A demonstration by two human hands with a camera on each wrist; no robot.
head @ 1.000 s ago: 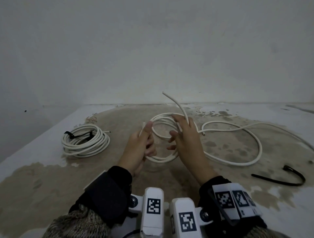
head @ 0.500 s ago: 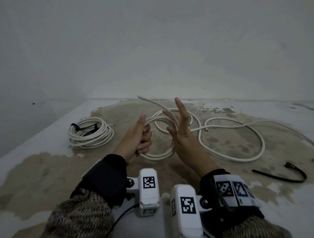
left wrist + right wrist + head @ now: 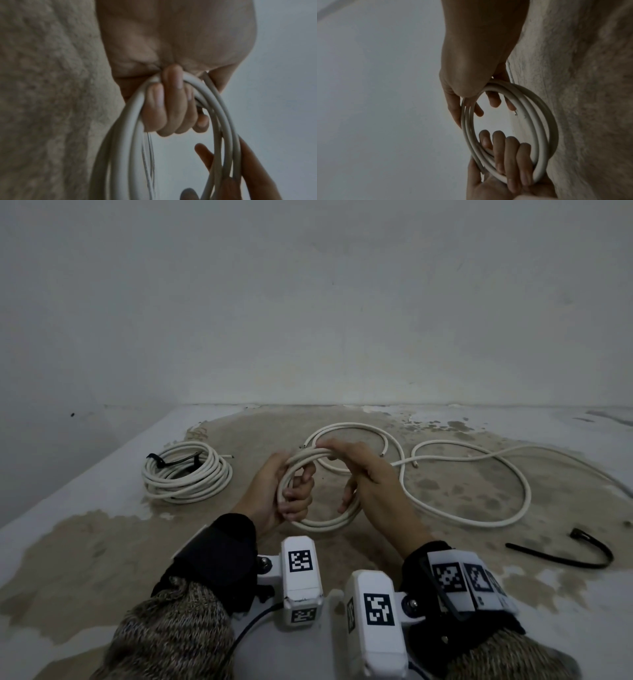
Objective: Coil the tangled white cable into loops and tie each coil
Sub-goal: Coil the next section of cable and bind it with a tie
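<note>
Two grips [image 3: 274,494] [image 3: 363,477] on one coil [image 3: 318,522]

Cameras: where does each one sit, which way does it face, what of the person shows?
Head: worn on the head, looks forward and down at the floor and wall; shows both forearms, left hand, right hand, the held coil, a tied coil.
Left wrist: looks along the left hand, whose fingers curl round the held coil.
Right wrist: looks along the right hand, which holds the coil at its rim.
Shared: both wrist views show the same coil and the other hand's fingers.
</note>
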